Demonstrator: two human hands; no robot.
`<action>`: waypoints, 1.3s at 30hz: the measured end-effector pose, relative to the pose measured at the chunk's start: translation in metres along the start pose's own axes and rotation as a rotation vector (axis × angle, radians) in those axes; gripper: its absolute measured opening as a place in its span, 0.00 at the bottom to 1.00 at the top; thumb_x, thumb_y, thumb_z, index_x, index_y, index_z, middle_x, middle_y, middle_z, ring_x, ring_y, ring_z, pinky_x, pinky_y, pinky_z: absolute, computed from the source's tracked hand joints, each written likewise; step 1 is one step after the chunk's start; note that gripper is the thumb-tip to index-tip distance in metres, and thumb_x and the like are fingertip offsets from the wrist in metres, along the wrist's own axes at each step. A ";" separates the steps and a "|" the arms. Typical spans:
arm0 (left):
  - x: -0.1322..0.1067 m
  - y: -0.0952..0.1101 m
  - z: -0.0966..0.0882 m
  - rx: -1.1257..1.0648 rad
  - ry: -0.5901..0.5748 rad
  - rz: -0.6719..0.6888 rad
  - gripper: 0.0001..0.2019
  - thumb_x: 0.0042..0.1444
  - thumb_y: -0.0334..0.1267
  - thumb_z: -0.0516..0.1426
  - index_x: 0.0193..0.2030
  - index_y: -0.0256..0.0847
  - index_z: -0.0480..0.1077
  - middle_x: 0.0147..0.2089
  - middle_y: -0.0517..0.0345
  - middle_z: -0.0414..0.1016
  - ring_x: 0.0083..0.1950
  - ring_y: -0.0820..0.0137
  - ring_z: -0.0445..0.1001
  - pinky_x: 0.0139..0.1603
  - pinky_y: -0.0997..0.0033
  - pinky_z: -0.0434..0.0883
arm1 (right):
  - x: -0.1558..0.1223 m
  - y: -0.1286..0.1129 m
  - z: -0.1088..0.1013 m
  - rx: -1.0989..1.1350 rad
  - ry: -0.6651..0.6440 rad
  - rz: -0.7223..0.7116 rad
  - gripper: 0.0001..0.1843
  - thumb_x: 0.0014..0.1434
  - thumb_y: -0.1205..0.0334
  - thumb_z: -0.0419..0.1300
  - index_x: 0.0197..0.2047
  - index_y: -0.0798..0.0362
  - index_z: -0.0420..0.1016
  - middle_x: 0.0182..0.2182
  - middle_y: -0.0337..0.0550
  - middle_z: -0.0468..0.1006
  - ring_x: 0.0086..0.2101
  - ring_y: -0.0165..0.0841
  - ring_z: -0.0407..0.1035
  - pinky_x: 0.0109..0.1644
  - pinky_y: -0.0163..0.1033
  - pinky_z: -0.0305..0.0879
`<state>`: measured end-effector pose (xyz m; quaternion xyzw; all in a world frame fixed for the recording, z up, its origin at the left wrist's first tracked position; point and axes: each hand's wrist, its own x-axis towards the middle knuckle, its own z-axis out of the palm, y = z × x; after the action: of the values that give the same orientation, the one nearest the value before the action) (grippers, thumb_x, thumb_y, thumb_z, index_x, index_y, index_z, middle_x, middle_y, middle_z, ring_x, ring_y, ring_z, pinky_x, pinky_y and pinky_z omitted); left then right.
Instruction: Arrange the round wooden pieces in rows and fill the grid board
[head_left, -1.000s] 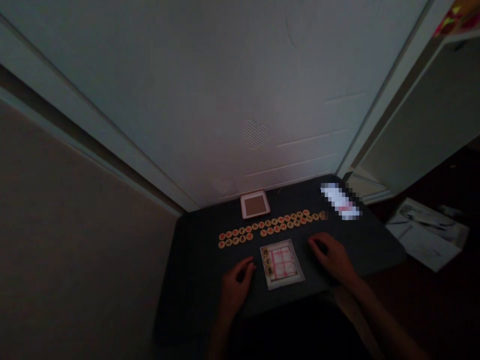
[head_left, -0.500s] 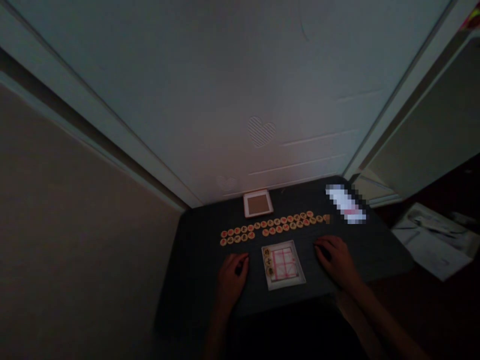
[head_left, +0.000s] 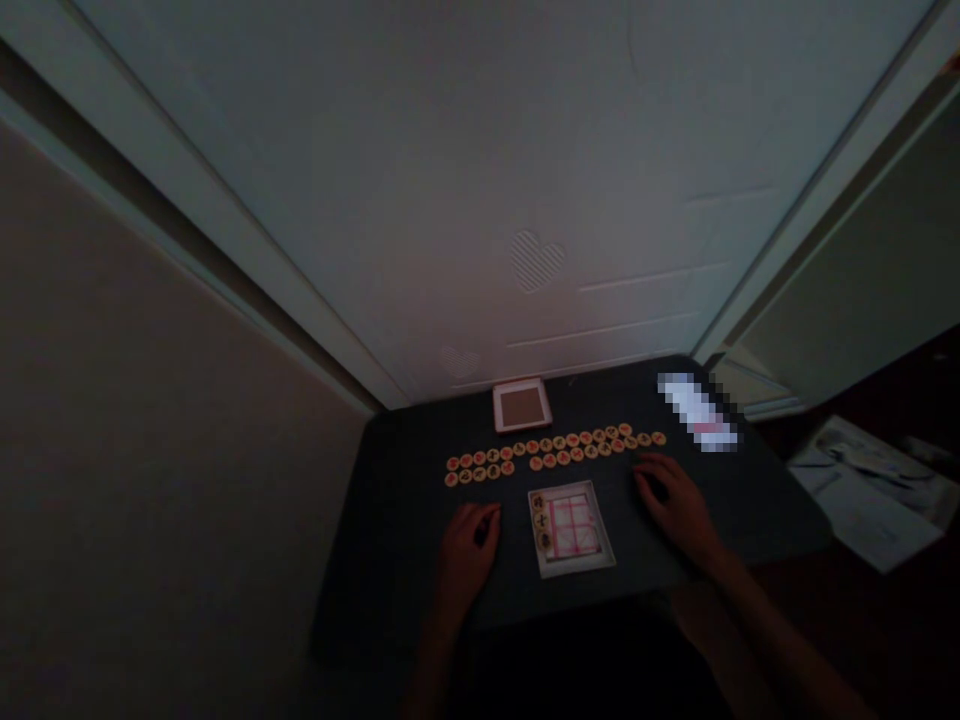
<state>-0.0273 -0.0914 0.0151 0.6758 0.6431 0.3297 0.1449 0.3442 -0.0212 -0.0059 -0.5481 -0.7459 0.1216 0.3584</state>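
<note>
Round xiangqi pieces point(head_left: 563, 458) with red and black characters lie in two uneven rows across the dark table. My left hand point(head_left: 469, 545) rests on the table below the rows' left part, left of a shallow white box point(head_left: 609, 566). Its fingers are curled, thumb tip against fingertips, with no piece showing between them. Inside the box, three pieces point(head_left: 541, 521) stand in a column beside a folded sheet with red lines point(head_left: 575, 527). My right hand point(head_left: 671, 500) is just below the rows' right end, curled, its fingertips close together near the pieces; no piece shows in them.
A box lid point(head_left: 523, 406) with a brown inside sits at the table's back edge, by the white panel point(head_left: 450, 200). A bright pixelated object point(head_left: 697, 412) lies at the back right. Papers point(head_left: 877, 490) are beyond the dark table's point(head_left: 390, 520) right side.
My right hand has moved slightly away from me, closer to the rows' right end. My left hand stays about where it was. The view has shifted a little.
</note>
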 end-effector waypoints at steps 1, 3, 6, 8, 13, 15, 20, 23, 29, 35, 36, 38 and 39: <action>0.000 0.000 0.000 -0.002 0.001 -0.001 0.12 0.67 0.43 0.54 0.46 0.45 0.78 0.40 0.55 0.79 0.40 0.66 0.78 0.46 0.63 0.77 | 0.003 0.000 0.000 -0.008 -0.013 -0.021 0.12 0.66 0.56 0.56 0.48 0.48 0.77 0.55 0.50 0.75 0.53 0.44 0.72 0.59 0.55 0.69; 0.000 0.000 0.000 -0.007 0.000 -0.003 0.12 0.67 0.44 0.54 0.46 0.45 0.78 0.40 0.55 0.79 0.40 0.66 0.78 0.46 0.62 0.77 | 0.008 0.001 0.001 -0.025 -0.036 -0.054 0.12 0.65 0.57 0.56 0.49 0.48 0.77 0.57 0.50 0.74 0.55 0.45 0.70 0.61 0.56 0.68; 0.000 0.000 0.000 -0.016 0.007 0.008 0.12 0.67 0.44 0.54 0.46 0.45 0.78 0.40 0.54 0.79 0.40 0.66 0.78 0.45 0.62 0.77 | 0.014 0.001 0.001 -0.042 -0.044 -0.067 0.13 0.65 0.58 0.57 0.50 0.48 0.77 0.58 0.49 0.73 0.56 0.45 0.70 0.62 0.57 0.67; 0.000 0.000 0.000 -0.014 0.011 0.012 0.12 0.66 0.44 0.54 0.45 0.45 0.78 0.40 0.54 0.79 0.40 0.66 0.78 0.45 0.63 0.77 | 0.017 0.000 0.001 -0.044 -0.048 -0.069 0.13 0.64 0.59 0.57 0.50 0.48 0.77 0.58 0.49 0.74 0.57 0.45 0.69 0.62 0.57 0.67; -0.001 0.000 -0.001 -0.004 0.002 0.000 0.11 0.66 0.42 0.54 0.46 0.45 0.77 0.40 0.56 0.79 0.40 0.67 0.78 0.46 0.64 0.76 | 0.015 -0.001 0.001 -0.044 -0.057 -0.080 0.12 0.64 0.61 0.57 0.49 0.48 0.77 0.58 0.49 0.74 0.56 0.45 0.70 0.62 0.58 0.67; -0.001 0.000 -0.001 -0.003 -0.002 0.001 0.11 0.66 0.42 0.55 0.46 0.45 0.78 0.40 0.55 0.79 0.40 0.66 0.78 0.46 0.64 0.76 | 0.010 -0.001 0.000 -0.047 -0.064 -0.083 0.12 0.65 0.60 0.57 0.49 0.49 0.77 0.58 0.49 0.75 0.56 0.45 0.70 0.61 0.58 0.67; -0.002 -0.003 0.001 -0.006 -0.006 0.001 0.11 0.67 0.42 0.54 0.46 0.45 0.77 0.41 0.55 0.79 0.42 0.65 0.78 0.47 0.63 0.76 | -0.014 -0.002 -0.004 -0.074 -0.088 -0.083 0.12 0.65 0.59 0.57 0.50 0.48 0.76 0.59 0.49 0.74 0.55 0.45 0.71 0.60 0.58 0.68; -0.002 -0.003 0.002 -0.006 0.001 0.001 0.11 0.66 0.42 0.55 0.46 0.45 0.77 0.41 0.55 0.79 0.42 0.66 0.78 0.47 0.63 0.76 | -0.028 -0.004 -0.006 -0.059 -0.065 -0.057 0.14 0.66 0.58 0.56 0.53 0.47 0.75 0.60 0.49 0.73 0.56 0.45 0.70 0.60 0.57 0.68; -0.001 -0.002 0.000 -0.002 -0.002 0.003 0.11 0.67 0.42 0.54 0.47 0.46 0.77 0.42 0.55 0.79 0.41 0.66 0.78 0.46 0.63 0.76 | -0.021 -0.002 -0.007 -0.007 0.022 0.048 0.18 0.66 0.53 0.56 0.57 0.48 0.72 0.55 0.51 0.75 0.52 0.44 0.73 0.58 0.54 0.71; -0.001 -0.003 0.001 0.006 0.033 0.020 0.10 0.65 0.42 0.55 0.45 0.46 0.78 0.40 0.56 0.80 0.40 0.66 0.79 0.45 0.63 0.77 | -0.001 0.006 -0.006 -0.036 0.015 0.056 0.20 0.65 0.49 0.58 0.56 0.49 0.74 0.51 0.52 0.78 0.50 0.46 0.73 0.55 0.56 0.71; -0.001 -0.003 0.001 0.008 0.037 0.020 0.10 0.65 0.42 0.56 0.45 0.46 0.78 0.40 0.56 0.80 0.40 0.66 0.79 0.45 0.63 0.77 | 0.000 0.007 -0.006 -0.040 0.013 0.057 0.20 0.65 0.48 0.58 0.55 0.49 0.74 0.50 0.51 0.79 0.49 0.46 0.73 0.55 0.55 0.71; -0.001 -0.002 0.001 0.011 0.028 0.017 0.10 0.65 0.42 0.55 0.45 0.46 0.78 0.40 0.56 0.79 0.40 0.66 0.79 0.46 0.63 0.77 | 0.000 0.008 -0.005 -0.040 -0.001 0.062 0.19 0.66 0.48 0.58 0.54 0.49 0.75 0.48 0.50 0.80 0.48 0.46 0.74 0.53 0.55 0.72; -0.001 -0.002 0.001 0.010 0.020 0.014 0.10 0.65 0.42 0.55 0.45 0.46 0.78 0.40 0.56 0.79 0.40 0.66 0.79 0.46 0.63 0.77 | -0.001 0.008 -0.005 -0.037 -0.008 0.065 0.19 0.66 0.48 0.58 0.54 0.49 0.75 0.48 0.50 0.81 0.47 0.46 0.74 0.52 0.55 0.72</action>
<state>-0.0282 -0.0919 0.0128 0.6777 0.6414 0.3343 0.1328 0.3538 -0.0198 -0.0073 -0.5782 -0.7311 0.1214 0.3411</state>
